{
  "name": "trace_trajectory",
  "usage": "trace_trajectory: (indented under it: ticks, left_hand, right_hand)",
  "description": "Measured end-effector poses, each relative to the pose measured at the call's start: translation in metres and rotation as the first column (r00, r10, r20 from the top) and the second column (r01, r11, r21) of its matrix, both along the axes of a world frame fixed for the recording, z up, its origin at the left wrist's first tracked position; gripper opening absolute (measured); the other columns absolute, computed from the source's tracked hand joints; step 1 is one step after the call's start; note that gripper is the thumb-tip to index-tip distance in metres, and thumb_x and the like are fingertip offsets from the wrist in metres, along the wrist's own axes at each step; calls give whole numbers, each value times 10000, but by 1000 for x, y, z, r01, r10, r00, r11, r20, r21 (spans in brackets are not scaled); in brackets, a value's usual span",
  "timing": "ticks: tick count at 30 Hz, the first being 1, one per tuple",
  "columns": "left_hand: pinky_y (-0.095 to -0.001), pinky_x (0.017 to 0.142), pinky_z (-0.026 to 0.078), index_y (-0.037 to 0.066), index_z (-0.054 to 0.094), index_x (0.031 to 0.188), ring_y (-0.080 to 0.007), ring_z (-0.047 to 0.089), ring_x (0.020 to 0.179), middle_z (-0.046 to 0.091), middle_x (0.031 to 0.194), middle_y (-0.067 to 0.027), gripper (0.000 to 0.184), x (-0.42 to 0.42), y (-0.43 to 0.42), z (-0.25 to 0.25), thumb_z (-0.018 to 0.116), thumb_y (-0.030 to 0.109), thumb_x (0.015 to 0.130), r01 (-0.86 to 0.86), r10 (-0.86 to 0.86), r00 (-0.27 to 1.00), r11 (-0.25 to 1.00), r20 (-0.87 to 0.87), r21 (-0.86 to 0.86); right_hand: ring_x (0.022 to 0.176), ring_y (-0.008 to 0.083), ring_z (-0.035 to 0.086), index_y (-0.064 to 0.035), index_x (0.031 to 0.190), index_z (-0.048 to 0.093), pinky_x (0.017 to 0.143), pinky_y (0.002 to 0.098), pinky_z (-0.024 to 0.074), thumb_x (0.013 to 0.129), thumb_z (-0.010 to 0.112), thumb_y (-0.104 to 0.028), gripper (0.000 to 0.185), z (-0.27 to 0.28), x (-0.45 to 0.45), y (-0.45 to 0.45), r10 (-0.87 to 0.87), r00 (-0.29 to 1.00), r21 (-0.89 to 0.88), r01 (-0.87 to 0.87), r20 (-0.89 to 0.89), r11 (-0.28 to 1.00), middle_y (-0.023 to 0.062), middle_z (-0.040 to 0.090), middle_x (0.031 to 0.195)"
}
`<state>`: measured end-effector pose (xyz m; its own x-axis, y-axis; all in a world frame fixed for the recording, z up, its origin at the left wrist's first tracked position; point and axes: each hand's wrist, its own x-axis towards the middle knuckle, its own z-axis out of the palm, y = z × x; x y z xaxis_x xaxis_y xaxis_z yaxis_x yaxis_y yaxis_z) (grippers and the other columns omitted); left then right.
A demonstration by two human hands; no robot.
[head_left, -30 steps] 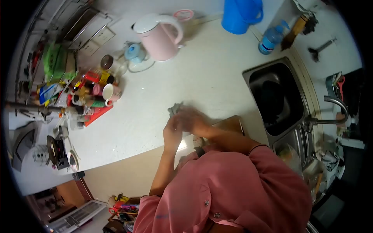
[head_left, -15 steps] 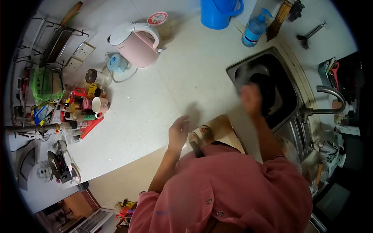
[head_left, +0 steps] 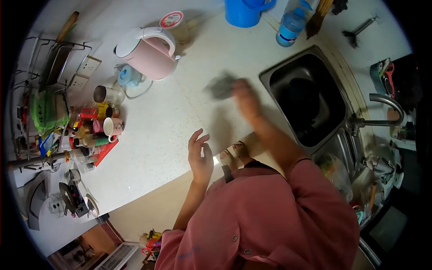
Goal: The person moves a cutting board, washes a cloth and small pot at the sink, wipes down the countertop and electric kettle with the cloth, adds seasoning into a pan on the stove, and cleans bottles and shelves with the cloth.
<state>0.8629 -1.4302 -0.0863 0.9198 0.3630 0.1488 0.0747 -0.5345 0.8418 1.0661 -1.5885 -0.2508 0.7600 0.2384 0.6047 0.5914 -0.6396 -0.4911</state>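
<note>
My right hand (head_left: 245, 96) is blurred by motion over the white countertop (head_left: 166, 135), left of the sink. Its fingers are closed on a grey cloth (head_left: 221, 85), which trails out to the left and is smeared too. Whether the cloth touches the surface I cannot tell. Near the counter's front edge, my left hand (head_left: 200, 155) holds nothing; its fingers are loosely bent and apart. Small droplets or specks lie scattered on the counter left of it.
A metal sink (head_left: 270, 74) with a faucet (head_left: 387, 105) is at the right. Behind stand a pink kettle (head_left: 150, 58), a lidded plastic cup (head_left: 177, 29), a blue pitcher (head_left: 243, 13) and a pump bottle (head_left: 290, 29). Jars and a mug (head_left: 112, 127) crowd the left.
My right hand has swung left from the sink's edge to above the counter, bringing the grey cloth along. My left hand has risen slightly, and the whole view has shifted a little.
</note>
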Motion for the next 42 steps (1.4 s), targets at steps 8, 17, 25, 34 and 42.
trace_trajectory:
  ticks: [8,17,25,34,42]
  left_hand:
    - [-304,791,535,36,642,1087,-201,681,944,616,1228,-133,268,33,-40,-11,498,-107,911,322,-319,942,947,109,-11]
    - [-312,790,539,24,653,1048,-227,681,914,678,1105,-134,244,79,-115,4,522,-115,896,753,-729,648,656,220,-43]
    - [-286,793,506,3,668,1066,-221,670,878,692,1027,-125,178,139,-236,73,657,33,891,875,-840,442,480,315,52]
    - [-273,744,481,-9,653,1125,-106,587,827,696,941,-42,261,177,-285,67,614,197,969,908,-929,336,363,156,208]
    - [-251,704,396,94,606,1039,-75,486,795,566,918,13,291,202,-299,87,507,368,1032,586,-830,538,242,148,-773]
  right_hand:
    - [1047,228,614,-21,1179,628,882,372,485,929,688,-324,398,143,-13,-271,-433,782,182,554,-448,812,105,656,1124]
    - [893,119,548,-61,1136,663,793,257,449,961,647,-297,294,221,-81,-304,-109,829,705,528,-548,474,-6,626,973]
    - [902,75,543,-45,1092,654,806,237,456,980,619,-269,253,271,-106,-292,-102,865,675,453,-492,582,-24,624,963]
    - [876,84,573,-40,1045,665,796,256,468,978,625,-233,208,301,-102,-319,-184,890,695,442,-416,567,-5,638,951]
    - [1050,211,588,-43,1116,668,887,373,479,932,667,-293,310,236,-107,-357,-518,755,148,612,-402,777,89,660,1058]
